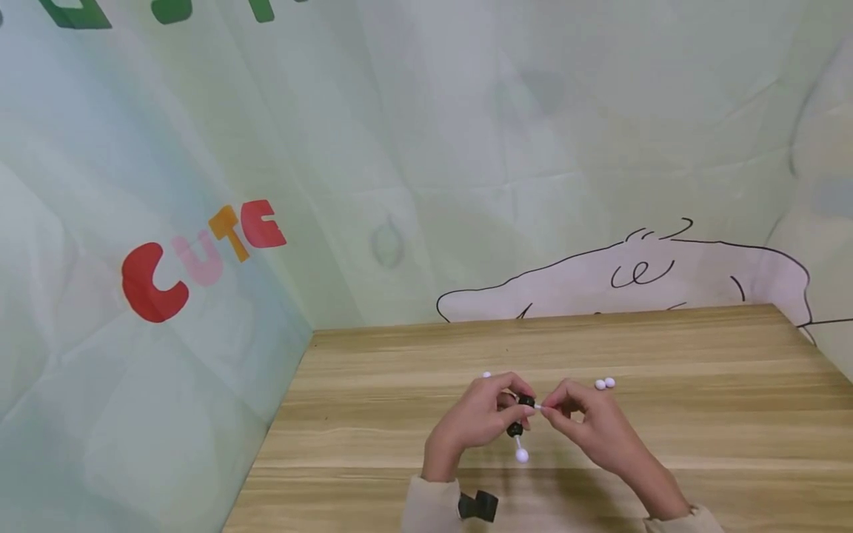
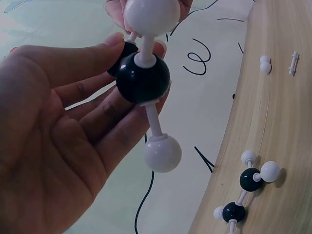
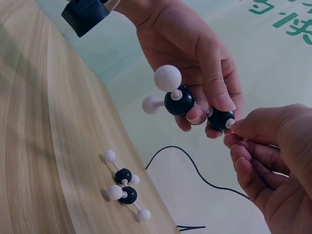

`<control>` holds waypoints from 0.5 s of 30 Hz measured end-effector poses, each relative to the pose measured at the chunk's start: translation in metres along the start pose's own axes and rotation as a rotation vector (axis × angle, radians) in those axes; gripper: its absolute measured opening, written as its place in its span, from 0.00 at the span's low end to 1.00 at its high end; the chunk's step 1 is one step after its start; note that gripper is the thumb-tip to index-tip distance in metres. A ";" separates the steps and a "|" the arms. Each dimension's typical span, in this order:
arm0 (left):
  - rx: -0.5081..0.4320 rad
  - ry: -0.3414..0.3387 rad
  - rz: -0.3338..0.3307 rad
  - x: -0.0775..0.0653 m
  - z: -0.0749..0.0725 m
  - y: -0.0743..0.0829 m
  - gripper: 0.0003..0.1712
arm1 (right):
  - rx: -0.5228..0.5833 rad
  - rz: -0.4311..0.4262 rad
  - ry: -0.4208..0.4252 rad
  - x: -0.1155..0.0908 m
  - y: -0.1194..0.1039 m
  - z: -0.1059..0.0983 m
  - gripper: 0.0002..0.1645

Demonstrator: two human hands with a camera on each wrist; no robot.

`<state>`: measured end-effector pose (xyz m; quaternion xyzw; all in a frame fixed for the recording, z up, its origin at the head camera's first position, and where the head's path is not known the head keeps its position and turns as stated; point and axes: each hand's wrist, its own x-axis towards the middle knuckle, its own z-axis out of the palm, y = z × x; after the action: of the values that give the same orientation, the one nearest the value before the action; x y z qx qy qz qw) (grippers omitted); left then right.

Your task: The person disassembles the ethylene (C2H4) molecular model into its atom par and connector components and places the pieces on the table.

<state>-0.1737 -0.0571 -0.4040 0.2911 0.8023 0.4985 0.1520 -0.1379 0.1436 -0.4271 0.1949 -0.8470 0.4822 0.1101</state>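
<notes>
My left hand point(image 1: 476, 414) grips a ball-and-stick molecular model by one of its two black balls point(image 3: 221, 119), pinched between thumb and fingers. The other black ball point(image 2: 143, 78) carries two white balls point(image 2: 163, 153) on short white sticks. From the right, my right hand point(image 1: 593, 426) pinches a small white connector stick point(image 1: 538, 406) between thumb and index finger, its end right at the held black ball. Both hands are raised over the wooden table. A second black-and-white molecular model point(image 3: 128, 195) lies on the table, mostly hidden behind my left hand in the head view.
Two loose white balls point(image 1: 605, 383) sit together on the table point(image 1: 373, 414), beyond my right hand. A loose white connector point(image 2: 293, 63) lies near them. A printed cloth backdrop point(image 1: 400, 148) stands along the table's back and left edges. A black device point(image 1: 478, 506) is at the left cuff.
</notes>
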 end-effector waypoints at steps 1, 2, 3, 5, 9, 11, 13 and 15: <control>0.000 -0.001 0.005 0.000 0.000 0.000 0.09 | -0.007 -0.003 0.001 0.000 0.000 0.000 0.07; -0.001 -0.001 0.010 0.000 0.000 0.000 0.09 | -0.015 -0.006 0.001 0.000 0.000 0.000 0.07; -0.001 -0.001 0.013 0.001 -0.001 0.000 0.09 | -0.023 -0.010 0.004 0.000 0.000 0.000 0.08; -0.003 -0.003 0.015 0.001 -0.001 -0.001 0.09 | -0.035 -0.028 0.009 0.000 0.000 0.000 0.08; 0.005 -0.004 0.004 0.001 -0.001 0.000 0.10 | -0.046 -0.095 0.032 0.000 0.000 0.001 0.11; 0.006 -0.004 -0.006 0.001 -0.001 0.001 0.10 | -0.049 -0.131 0.045 0.000 0.000 0.001 0.13; 0.007 -0.004 -0.016 0.001 -0.001 0.001 0.10 | -0.052 -0.154 0.056 0.000 0.000 0.002 0.14; 0.008 -0.005 -0.026 0.001 -0.001 0.002 0.10 | -0.059 -0.165 0.064 0.000 0.000 0.003 0.15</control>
<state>-0.1743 -0.0569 -0.4016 0.2824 0.8075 0.4926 0.1594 -0.1380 0.1415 -0.4288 0.2454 -0.8380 0.4521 0.1820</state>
